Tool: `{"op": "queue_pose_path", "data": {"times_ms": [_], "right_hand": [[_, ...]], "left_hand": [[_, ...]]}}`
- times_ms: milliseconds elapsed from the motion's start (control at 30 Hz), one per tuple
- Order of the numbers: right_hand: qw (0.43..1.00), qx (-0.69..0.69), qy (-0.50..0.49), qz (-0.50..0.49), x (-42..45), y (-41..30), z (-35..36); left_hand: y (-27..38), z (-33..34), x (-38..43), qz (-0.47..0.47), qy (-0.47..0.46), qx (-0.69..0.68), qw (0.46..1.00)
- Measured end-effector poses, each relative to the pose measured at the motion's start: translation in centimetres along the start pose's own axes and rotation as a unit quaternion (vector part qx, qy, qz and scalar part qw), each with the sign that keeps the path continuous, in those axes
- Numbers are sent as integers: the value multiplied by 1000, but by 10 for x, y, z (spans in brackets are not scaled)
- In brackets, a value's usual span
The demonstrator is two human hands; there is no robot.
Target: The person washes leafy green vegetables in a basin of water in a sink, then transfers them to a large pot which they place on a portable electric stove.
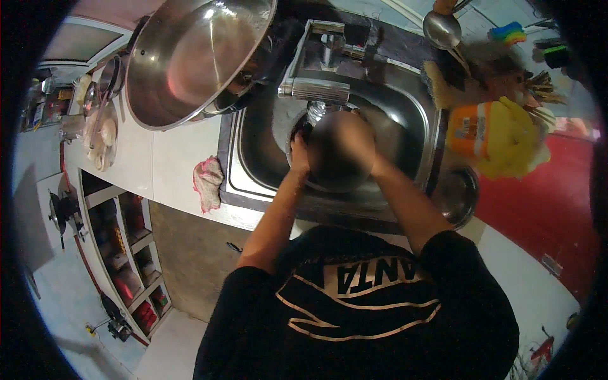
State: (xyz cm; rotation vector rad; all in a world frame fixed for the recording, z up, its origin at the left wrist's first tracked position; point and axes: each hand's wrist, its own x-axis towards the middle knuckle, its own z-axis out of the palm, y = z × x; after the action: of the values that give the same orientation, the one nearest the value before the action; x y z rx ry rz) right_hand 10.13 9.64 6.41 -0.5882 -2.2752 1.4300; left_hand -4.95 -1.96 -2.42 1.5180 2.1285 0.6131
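Observation:
Under the wide metal faucet point(313, 91), a round, dark vessel point(339, 164) stands or is held in the stainless steel sink point(399, 175); its middle is blurred. My left hand point(299, 151) grips the vessel's left side near the rim, with its fingertips at a dark edge. Over the upper right part of the vessel is my right hand point(356, 138), too blurred to show its fingers or anything in them. A shiny, ridged patch shows just below the faucet; whether it is water or metal is unclear.
A large metal pot point(190, 61) stands tilted left of the faucet. A cloth point(208, 184) lies on the left counter. Right of the sink are a yellow and orange plastic package point(494, 135) and a metal bowl point(458, 197). A ladle point(441, 29) hangs above them.

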Motion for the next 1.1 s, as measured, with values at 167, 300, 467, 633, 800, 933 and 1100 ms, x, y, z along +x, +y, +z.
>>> {"op": "queue_pose_path", "data": {"times_ms": [167,300,467,633,800,933,1100], "right_hand": [[945,-121,13,303,23,-22,21],[966,-12,51,254,7,-39,35],[991,109,33,65,1,-55,57],[954,-103,90,268,22,-51,27],[955,-141,105,237,10,-73,33],[978,-108,96,152,-2,-69,46],[965,-201,96,138,-6,22,19]], "left_hand": [[25,-5,-22,99,94,-87,987],[22,-20,-12,94,-40,22,994],[27,-10,-18,19,-25,-102,994],[28,25,-18,-171,33,-621,764],[31,16,1,-383,38,-794,470],[-18,57,-8,-145,-16,-854,500],[15,41,-25,21,84,-369,926]]}}
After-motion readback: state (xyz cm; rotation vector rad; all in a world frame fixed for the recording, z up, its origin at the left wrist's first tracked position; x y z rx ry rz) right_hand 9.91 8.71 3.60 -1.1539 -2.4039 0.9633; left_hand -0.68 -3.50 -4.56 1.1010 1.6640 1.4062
